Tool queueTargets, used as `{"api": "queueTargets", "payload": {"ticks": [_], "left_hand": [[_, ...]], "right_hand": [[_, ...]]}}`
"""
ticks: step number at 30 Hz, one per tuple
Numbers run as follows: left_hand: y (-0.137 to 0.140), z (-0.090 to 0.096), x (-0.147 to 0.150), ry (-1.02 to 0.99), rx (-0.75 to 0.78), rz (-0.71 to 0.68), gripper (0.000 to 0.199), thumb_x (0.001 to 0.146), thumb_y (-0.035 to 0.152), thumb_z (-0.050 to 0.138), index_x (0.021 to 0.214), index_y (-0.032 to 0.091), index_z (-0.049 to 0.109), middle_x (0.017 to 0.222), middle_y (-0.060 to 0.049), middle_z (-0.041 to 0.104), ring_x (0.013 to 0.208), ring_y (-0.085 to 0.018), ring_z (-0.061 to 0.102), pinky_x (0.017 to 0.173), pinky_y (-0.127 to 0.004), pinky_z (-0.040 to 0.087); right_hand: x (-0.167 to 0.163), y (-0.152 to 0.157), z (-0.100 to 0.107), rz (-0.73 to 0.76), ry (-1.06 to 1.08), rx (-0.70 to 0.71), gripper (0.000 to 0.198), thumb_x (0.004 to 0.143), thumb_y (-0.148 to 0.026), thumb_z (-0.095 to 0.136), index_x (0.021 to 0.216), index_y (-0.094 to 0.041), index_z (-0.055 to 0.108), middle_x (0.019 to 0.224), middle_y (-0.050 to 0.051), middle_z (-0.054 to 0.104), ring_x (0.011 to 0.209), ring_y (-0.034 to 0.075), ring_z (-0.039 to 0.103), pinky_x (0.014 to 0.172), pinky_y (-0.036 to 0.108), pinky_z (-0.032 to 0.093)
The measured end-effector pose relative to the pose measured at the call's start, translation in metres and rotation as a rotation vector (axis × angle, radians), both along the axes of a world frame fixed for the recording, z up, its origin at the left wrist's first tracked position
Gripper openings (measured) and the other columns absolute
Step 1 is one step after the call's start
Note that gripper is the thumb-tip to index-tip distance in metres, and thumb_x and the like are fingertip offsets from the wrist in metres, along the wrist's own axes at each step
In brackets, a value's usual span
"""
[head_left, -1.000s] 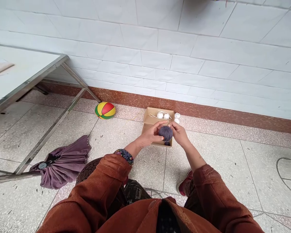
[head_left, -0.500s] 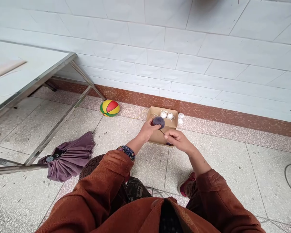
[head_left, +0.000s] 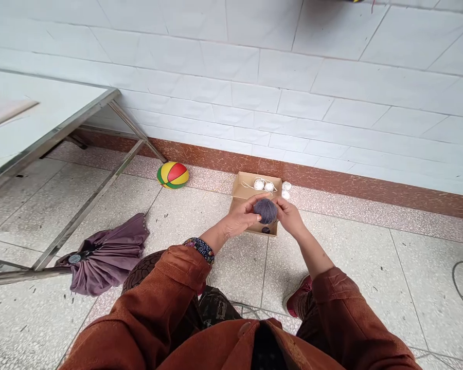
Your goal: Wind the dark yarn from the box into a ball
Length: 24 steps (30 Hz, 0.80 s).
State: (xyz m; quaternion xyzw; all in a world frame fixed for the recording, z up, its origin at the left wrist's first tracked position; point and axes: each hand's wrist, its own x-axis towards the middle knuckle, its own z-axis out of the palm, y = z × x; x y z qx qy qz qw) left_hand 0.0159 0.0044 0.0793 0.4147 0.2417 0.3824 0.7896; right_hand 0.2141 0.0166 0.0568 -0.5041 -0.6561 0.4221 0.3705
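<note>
A grey-purple ball of yarn (head_left: pixel 266 211) is gripped in the fingers of my left hand (head_left: pixel 237 220), above an open cardboard box (head_left: pixel 239 188). At the ball's right side, my right hand (head_left: pixel 290 215) is closed in a pinch on its yarn; the strand itself is mostly hidden by the fingers. Two white yarn balls (head_left: pixel 264 185) with loose ends lie in the back part of the box. A small dark ball (head_left: pixel 266 230) sits in the front part, below the held ball.
More white yarn (head_left: pixel 286 190) lies on the floor right of the box. A colourful ball (head_left: pixel 173 175) rests by the wall, near a metal-framed table (head_left: pixel 81 108). A purple umbrella (head_left: pixel 108 254) leans at the table's lower bar. A cable (head_left: pixel 457 288) lies far right.
The yarn ball and my left hand have moved right and slightly down. My right hand has risen to the ball's side, and the strand that showed between them is now hidden.
</note>
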Motion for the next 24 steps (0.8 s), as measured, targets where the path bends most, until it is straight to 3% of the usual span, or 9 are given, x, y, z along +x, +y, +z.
{"api": "queueTargets", "payload": {"ticks": [6,10,12,15,18,21,24], "left_hand": [[0.013,-0.003,-0.006,-0.027,-0.131,0.342,0.050,0.068,0.020,0.079,0.116,0.019,0.062,0.114,-0.007,0.066,0.103,-0.021,0.063,0.091,-0.037,0.050],[0.020,-0.015,-0.009,0.195,-0.073,0.550,0.049,0.066,0.019,0.077,0.113,0.019,0.060,0.108,-0.005,0.066,0.100,-0.018,0.062,0.092,-0.035,0.049],[0.019,-0.020,-0.008,0.357,0.015,0.579,0.052,0.065,0.018,0.076,0.115,0.019,0.061,0.107,-0.005,0.066,0.099,-0.019,0.062,0.095,-0.037,0.048],[0.014,-0.025,-0.004,0.555,0.173,0.488,0.056,0.062,0.018,0.077,0.117,0.019,0.062,0.117,-0.008,0.064,0.103,-0.022,0.062,0.095,-0.039,0.049],[0.004,-0.026,0.000,0.621,0.284,0.283,0.066,0.062,0.019,0.079,0.126,0.022,0.061,0.126,-0.011,0.060,0.107,-0.025,0.061,0.089,-0.039,0.051],[-0.004,-0.020,0.002,0.521,0.295,0.058,0.085,0.065,0.018,0.079,0.143,0.026,0.047,0.124,-0.012,0.061,0.108,-0.026,0.061,0.089,-0.040,0.050],[-0.007,-0.011,0.003,0.317,0.236,-0.042,0.090,0.069,0.017,0.078,0.149,0.030,0.039,0.125,-0.010,0.062,0.113,-0.025,0.060,0.096,-0.041,0.047]], "right_hand": [[-0.013,-0.009,-0.009,0.185,-0.135,0.065,0.028,0.099,-0.041,0.043,0.083,-0.022,0.055,0.071,-0.001,0.053,0.066,0.016,0.049,0.064,0.028,0.038],[-0.014,-0.017,0.012,0.470,-0.122,0.081,0.029,0.100,-0.041,0.046,0.083,-0.021,0.057,0.074,-0.001,0.055,0.067,0.014,0.051,0.065,0.027,0.039],[-0.012,-0.021,0.027,0.540,-0.058,0.065,0.029,0.100,-0.043,0.049,0.083,-0.021,0.059,0.073,-0.001,0.055,0.065,0.013,0.050,0.064,0.026,0.039],[-0.006,-0.023,0.043,0.448,0.079,0.036,0.028,0.098,-0.045,0.053,0.086,-0.021,0.061,0.070,-0.002,0.054,0.062,0.013,0.048,0.061,0.026,0.038],[0.003,-0.018,0.044,0.216,0.176,0.038,0.027,0.097,-0.047,0.054,0.090,-0.022,0.062,0.069,-0.002,0.050,0.059,0.013,0.045,0.058,0.026,0.037],[0.011,-0.008,0.031,0.005,0.165,0.047,0.028,0.096,-0.048,0.054,0.086,-0.022,0.059,0.067,-0.003,0.046,0.059,0.013,0.042,0.058,0.026,0.036],[0.012,-0.001,0.014,-0.064,0.065,0.001,0.030,0.094,-0.049,0.052,0.081,-0.022,0.057,0.067,-0.003,0.048,0.062,0.015,0.045,0.061,0.027,0.038]]}}
